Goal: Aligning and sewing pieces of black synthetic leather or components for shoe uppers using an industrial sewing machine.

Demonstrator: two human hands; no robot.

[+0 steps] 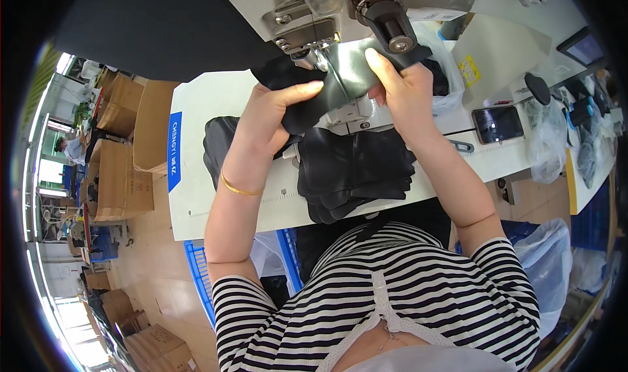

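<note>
A shiny black piece of leather-like material with a seam lies under the presser foot of a sewing machine. My left hand grips its near left part, the thumb flat on top and the other fingers mostly hidden beneath. On the right side, my right hand pinches the same piece, thumb on top. Just below my hands, a stack of similar black pieces rests on the white table, its near edge overlapping unevenly. More black material lies beside my left forearm.
A phone and a small metal tool lie on the right of the table. Clear plastic bags hang at the far right. A blue crate stands below the table's front edge. Cardboard boxes stand on the floor to the left.
</note>
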